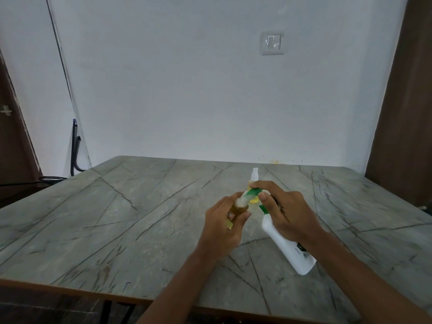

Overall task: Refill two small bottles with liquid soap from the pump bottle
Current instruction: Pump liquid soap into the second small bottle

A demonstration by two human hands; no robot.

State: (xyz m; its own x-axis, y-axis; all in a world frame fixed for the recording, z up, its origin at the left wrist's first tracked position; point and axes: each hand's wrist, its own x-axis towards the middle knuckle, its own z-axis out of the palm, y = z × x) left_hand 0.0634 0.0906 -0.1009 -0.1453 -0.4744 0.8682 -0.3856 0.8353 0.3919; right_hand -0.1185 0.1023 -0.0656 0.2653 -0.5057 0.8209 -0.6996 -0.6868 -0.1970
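My left hand [228,224] grips a small amber bottle [236,210], held tilted above the table with its open mouth toward the right. My right hand [284,208] holds the white pump bottle [288,244], tipped over with its base toward me; fingers and thumb curl round its green pump head [253,194]. The clear spout of the pump meets the amber bottle's mouth. Behind the hands stands a second small bottle [254,175] with a white spray top, mostly hidden, and a yellow cap [253,201] lies on the table below the spout.
The grey marble-patterned table [117,218] spreads wide to the left and front, its near edge at the bottom. A white wall with a switch plate [271,43] is behind. A dark chair frame [75,150] stands at the back left.
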